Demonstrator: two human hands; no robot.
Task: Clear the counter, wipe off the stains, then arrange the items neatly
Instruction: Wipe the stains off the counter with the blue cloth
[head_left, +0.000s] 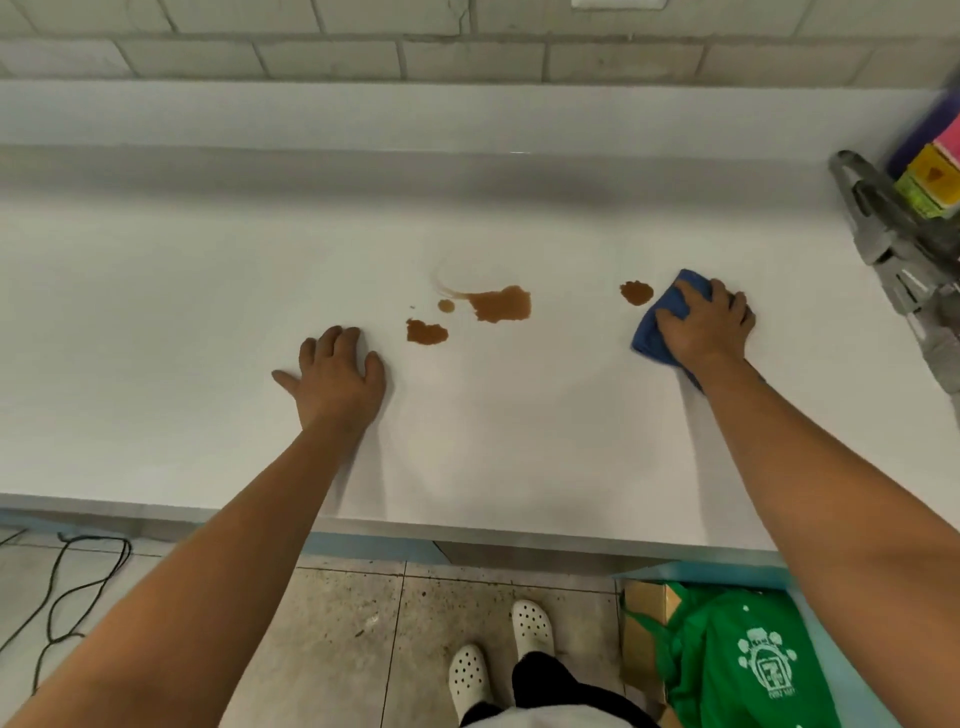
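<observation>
Four brown stains (500, 304), one cloth (662, 319)

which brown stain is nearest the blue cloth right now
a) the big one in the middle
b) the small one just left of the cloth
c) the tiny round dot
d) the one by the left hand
b: the small stain lies right beside the blue cloth under the right hand, apart from the other stains farther left.

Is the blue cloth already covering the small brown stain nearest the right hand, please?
No, the blue cloth under the right hand lies just beside the small brown stain, which is fully visible on the counter.
</observation>
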